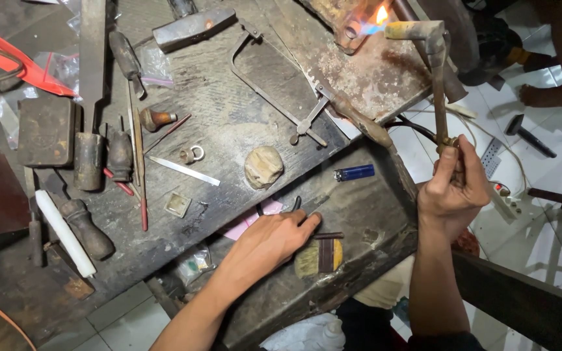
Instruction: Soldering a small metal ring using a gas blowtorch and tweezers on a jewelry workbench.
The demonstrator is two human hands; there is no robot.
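My right hand [453,188] grips the brass valve end of a gas torch [432,58], held upright at the right of the bench. The torch's bent nozzle points left and a small flame [378,14] burns at its tip, against a scorched block at the top. My left hand [274,240] rests on the lower step of the dark wooden workbench [229,123], its fingers closing on a dark pliers-like tool [296,204] that lies on a pink sheet [245,227]. A blue lighter [354,172] lies between my hands.
On the bench lie a jeweller's saw frame [274,78], a hammer [193,27], files and wooden-handled tools [89,153], a small metal ring [193,155], a tan lump [263,166], a white candle [65,233] and a small brush [319,257]. Beyond the right edge is white tiled floor [541,143].
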